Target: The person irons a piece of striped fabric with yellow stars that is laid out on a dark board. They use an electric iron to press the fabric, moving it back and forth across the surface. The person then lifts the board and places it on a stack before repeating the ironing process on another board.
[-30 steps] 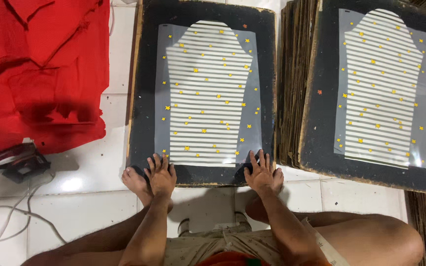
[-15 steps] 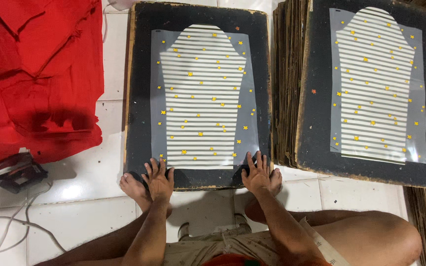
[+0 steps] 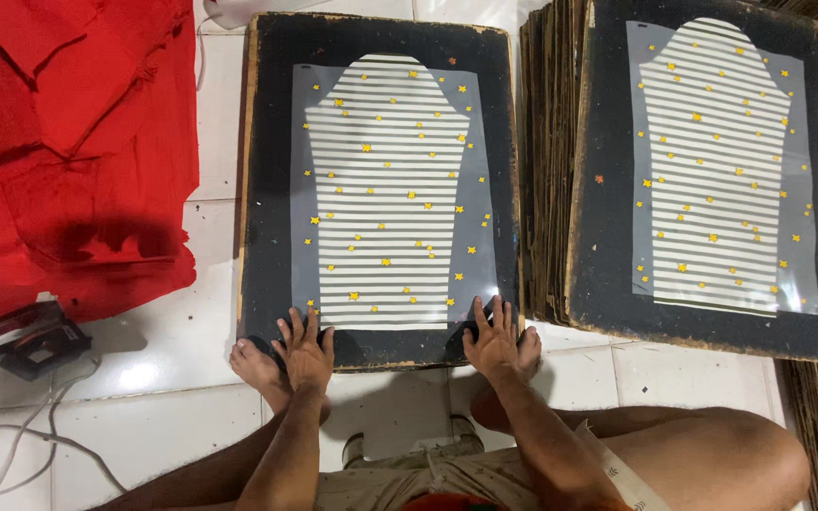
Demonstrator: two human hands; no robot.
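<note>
Head view — both hands sit flat on the near edge of the black board lying on the white tiled floor, same spot as a second ago; only the framing has crept a bit, board and hands read steady. Left hand has fingers spread, tips at the near-left corner of the clear striped film sheet with yellow stars. Right hand fingers spread too, pressing by the near-right corner. Nothing pinched or lifted — the film lies centred on the board, flat. To the right, a second board with film tops a stack of boards. Red fabric pile far left, a flat iron and its cord near left. So it looks like a hold or smoothing press, no repositioning.
</note>
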